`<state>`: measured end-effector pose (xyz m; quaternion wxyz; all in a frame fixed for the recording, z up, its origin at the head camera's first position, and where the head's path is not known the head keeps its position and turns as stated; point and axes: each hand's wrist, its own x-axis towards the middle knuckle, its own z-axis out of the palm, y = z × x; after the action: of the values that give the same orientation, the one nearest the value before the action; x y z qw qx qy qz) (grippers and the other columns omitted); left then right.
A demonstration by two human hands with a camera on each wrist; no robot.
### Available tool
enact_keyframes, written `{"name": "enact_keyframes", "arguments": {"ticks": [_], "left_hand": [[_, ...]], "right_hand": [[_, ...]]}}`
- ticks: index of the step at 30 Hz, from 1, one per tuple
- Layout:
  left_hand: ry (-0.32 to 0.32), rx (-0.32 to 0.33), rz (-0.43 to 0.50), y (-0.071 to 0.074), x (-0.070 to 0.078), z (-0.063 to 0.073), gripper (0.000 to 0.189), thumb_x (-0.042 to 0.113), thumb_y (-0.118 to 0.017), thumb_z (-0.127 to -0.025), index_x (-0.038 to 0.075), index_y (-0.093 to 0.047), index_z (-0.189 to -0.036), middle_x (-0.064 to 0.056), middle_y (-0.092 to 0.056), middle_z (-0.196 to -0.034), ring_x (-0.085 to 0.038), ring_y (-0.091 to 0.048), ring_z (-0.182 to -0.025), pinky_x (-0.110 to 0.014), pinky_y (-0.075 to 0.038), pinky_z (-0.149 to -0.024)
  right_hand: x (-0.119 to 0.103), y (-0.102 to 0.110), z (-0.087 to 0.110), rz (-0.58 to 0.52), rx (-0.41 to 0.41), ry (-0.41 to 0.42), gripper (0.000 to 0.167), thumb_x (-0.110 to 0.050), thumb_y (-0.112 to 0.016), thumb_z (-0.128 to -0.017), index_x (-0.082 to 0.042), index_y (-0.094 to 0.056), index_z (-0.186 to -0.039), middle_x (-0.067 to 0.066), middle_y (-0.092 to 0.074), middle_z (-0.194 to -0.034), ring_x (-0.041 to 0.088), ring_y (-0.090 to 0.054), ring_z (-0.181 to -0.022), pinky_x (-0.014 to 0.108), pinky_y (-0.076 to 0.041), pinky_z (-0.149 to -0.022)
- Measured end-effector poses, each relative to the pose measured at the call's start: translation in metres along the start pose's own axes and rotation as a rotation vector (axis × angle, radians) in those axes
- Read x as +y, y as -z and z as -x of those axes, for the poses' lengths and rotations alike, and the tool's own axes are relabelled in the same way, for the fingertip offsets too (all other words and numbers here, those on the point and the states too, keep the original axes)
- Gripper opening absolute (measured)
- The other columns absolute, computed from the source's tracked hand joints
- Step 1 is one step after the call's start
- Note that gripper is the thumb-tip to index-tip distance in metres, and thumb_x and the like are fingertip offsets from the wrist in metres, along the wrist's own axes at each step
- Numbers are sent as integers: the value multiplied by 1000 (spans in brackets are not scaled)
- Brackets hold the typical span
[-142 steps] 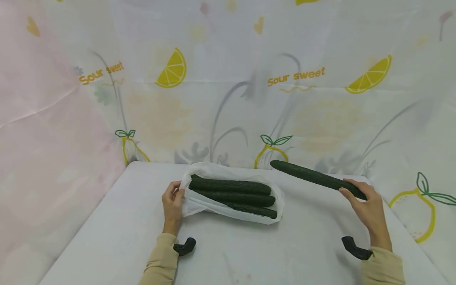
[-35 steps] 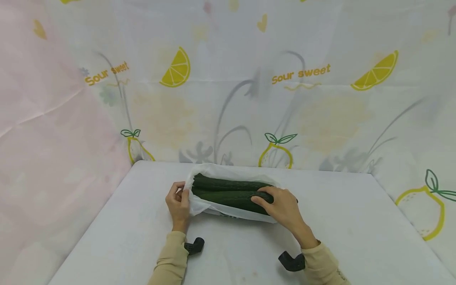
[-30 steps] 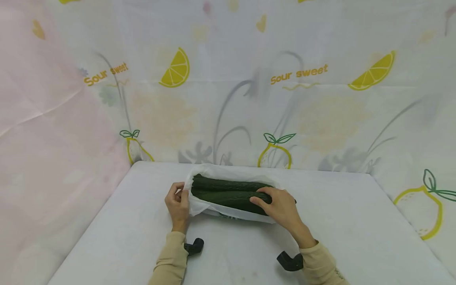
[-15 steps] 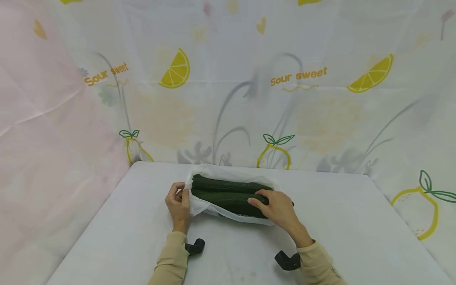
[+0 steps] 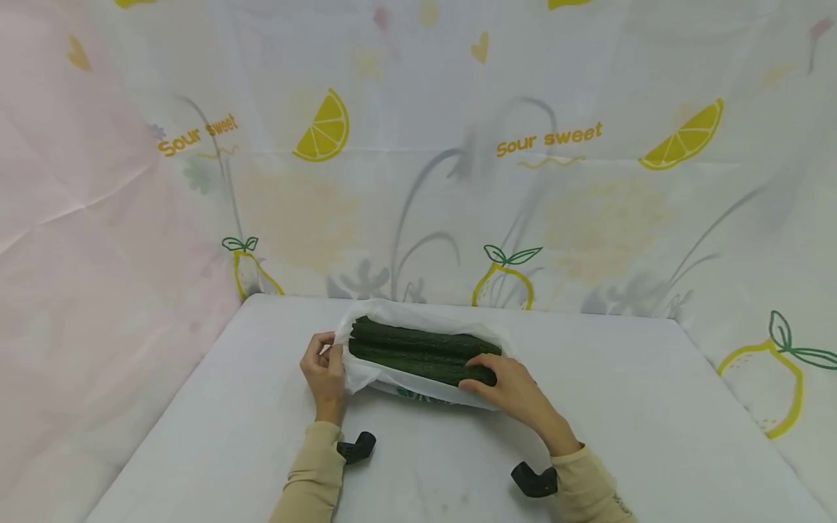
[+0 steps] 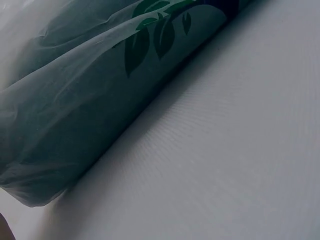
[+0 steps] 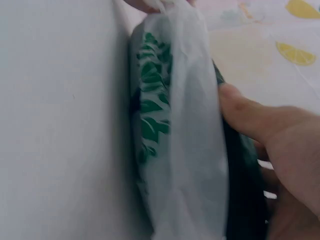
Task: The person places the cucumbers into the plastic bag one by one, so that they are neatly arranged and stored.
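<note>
A white plastic bag (image 5: 425, 388) with a green leaf print lies on its side, its long opening facing up. Dark green cucumbers (image 5: 418, 347) lie lengthwise side by side inside it. At the bag's left end, my left hand (image 5: 325, 378) pinches the rim between thumb and fingers. My right hand (image 5: 513, 388) grips the right end of the nearest cucumber, thumb on the near side and fingers over the top. In the right wrist view, the thumb (image 7: 245, 112) presses that cucumber (image 7: 245, 185) just behind the bag's edge (image 7: 195, 125). Any lower cucumbers are hidden.
The bag rests on a white-covered table (image 5: 621, 407). Behind stands a white cloth backdrop (image 5: 431, 181) printed with lemons, and a pinkish cloth (image 5: 98, 290) hangs at the left. Black wrist mounts (image 5: 356, 447) stick out from both beige sleeves.
My right hand has brought the cucumber from the right into the bag. Over the last half second, the cucumber settled lower and the right thumb shifted toward the near rim. The left hand stays at the rim.
</note>
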<state>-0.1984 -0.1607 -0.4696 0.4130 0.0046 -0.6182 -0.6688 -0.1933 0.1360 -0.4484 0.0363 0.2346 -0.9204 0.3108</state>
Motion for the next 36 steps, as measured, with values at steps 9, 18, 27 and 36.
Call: {"name": "enact_keyframes", "arguments": {"ticks": [9, 18, 27, 36], "left_hand": [[0, -9, -21, 1, -3, 1, 16, -15, -47, -79, -18, -59, -89, -15, -56, -76, 1, -55, -49, -13, -41, -45], [-7, 2, -41, 2, -1, 2, 16, -16, -46, -77, -18, -59, -87, -16, -55, -74, 2, -52, -47, -13, -38, -44], [-18, 4, -22, 2, -3, 1, 16, -15, -46, -78, -18, -59, -88, -20, -55, -74, 1, -55, -50, -13, -42, -47], [-29, 13, 8, 2, -6, -1, 16, -15, -45, -79, -20, -58, -88, -18, -55, -76, 1, -55, -49, -13, -43, -48]], "right_hand": [[23, 19, 7, -70, -141, 112, 41, -45, -67, -82, -20, -62, -114, -8, -64, -108, 11, -60, -97, 29, -49, -83], [45, 50, 20, 0, -292, 94, 39, -38, -69, -83, -15, -62, -114, -3, -65, -110, 19, -61, -102, 40, -49, -84], [53, 50, 16, 21, -146, 120, 39, -34, -73, -79, -14, -63, -111, -5, -65, -98, 9, -61, -86, 30, -49, -73], [51, 45, 10, 56, 45, 24, 41, -37, -74, -77, -13, -65, -108, -7, -57, -86, 8, -54, -76, 22, -42, -60]]}}
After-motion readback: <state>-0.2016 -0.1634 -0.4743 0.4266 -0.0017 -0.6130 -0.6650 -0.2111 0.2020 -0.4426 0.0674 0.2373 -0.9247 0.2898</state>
